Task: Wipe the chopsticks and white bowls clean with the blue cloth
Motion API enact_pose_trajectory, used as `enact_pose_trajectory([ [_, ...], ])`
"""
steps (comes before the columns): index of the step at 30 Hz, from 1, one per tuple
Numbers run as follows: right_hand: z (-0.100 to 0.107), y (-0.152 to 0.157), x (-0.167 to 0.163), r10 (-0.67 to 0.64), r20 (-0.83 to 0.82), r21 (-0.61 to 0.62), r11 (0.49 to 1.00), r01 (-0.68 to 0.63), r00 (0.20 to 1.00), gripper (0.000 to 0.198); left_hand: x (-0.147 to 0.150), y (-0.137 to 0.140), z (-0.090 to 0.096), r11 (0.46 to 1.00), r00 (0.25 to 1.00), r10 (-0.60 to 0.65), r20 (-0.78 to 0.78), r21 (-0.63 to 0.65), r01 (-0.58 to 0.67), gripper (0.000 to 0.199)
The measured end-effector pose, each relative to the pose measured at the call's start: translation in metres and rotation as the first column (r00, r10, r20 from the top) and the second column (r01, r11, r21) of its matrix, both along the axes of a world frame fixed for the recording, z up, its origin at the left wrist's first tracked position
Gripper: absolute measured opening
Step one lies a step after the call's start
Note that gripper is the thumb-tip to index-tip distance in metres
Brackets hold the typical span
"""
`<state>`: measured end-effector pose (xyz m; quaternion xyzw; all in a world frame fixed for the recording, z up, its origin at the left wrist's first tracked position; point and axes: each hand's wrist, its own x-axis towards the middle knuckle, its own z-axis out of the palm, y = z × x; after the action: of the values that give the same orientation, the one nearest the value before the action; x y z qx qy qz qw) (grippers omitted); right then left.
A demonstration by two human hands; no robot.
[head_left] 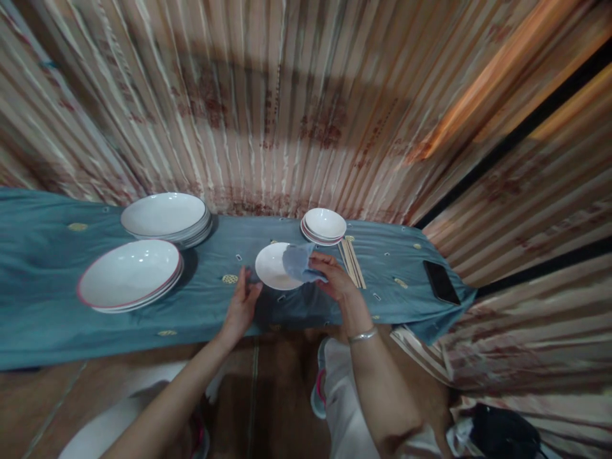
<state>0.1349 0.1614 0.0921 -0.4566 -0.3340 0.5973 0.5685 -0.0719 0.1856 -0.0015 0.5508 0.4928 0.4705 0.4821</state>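
A small white bowl (271, 264) is in the middle of the blue-green tablecloth, between my hands. My right hand (333, 275), with a silver bangle at the wrist, is closed on a blue-grey cloth (297, 262). The cloth lies over the right side of the bowl. At the bowl's lower left, my left hand (243, 303) has its thumb and fingers apart; whether a fingertip touches the rim is hard to tell. Just behind the right hand stands a stack of small bowls (326, 223), with several chopsticks (352, 262) lying beside it.
To the left stand two stacks of larger white dishes, a dark-rimmed stack (163, 215) behind and a pink-rimmed stack (130, 275) in front. A black phone (440, 282) lies near the right end of the table (392, 299). A patterned curtain (248, 121) hangs behind.
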Motion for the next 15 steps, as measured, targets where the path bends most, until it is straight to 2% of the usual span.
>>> enact_pose_trajectory([
  [1,0.000,0.001,0.002,-0.071,-0.022,-0.011,0.997,0.071,0.997,0.018,-0.003,-0.001,0.002,0.990,0.991,0.008,-0.130,0.141,0.011,0.070],
  [2,0.000,0.002,0.004,-0.134,-0.039,-0.018,0.991,0.133,0.990,0.017,-0.005,-0.003,0.004,0.958,0.967,0.034,-0.251,0.285,0.041,0.067],
  [4,-0.001,0.004,0.008,-0.205,-0.053,-0.007,0.979,0.205,0.977,0.017,-0.006,-0.005,0.012,0.849,0.900,0.073,-0.430,0.500,0.171,0.055],
  [6,-0.001,0.005,0.011,-0.214,-0.042,0.023,0.976,0.215,0.976,0.018,-0.002,-0.007,0.018,0.735,0.834,0.095,-0.543,0.604,0.309,0.044],
  [8,-0.001,0.005,0.013,-0.209,-0.024,0.044,0.977,0.210,0.978,0.018,0.005,-0.010,0.021,0.660,0.775,0.119,-0.621,0.633,0.405,0.038],
  [9,-0.001,0.004,0.013,-0.211,-0.017,0.049,0.976,0.211,0.977,0.019,0.009,-0.011,0.022,0.646,0.745,0.131,-0.654,0.627,0.436,0.037],
  [12,-0.003,0.003,0.015,-0.220,-0.010,0.042,0.975,0.220,0.976,0.017,0.020,-0.014,0.020,0.631,0.685,0.117,-0.719,0.587,0.508,0.034],
  [15,-0.006,0.001,0.016,-0.240,-0.007,0.027,0.970,0.240,0.971,0.018,0.027,-0.014,0.020,0.641,0.665,0.067,-0.744,0.543,0.543,0.030],
])
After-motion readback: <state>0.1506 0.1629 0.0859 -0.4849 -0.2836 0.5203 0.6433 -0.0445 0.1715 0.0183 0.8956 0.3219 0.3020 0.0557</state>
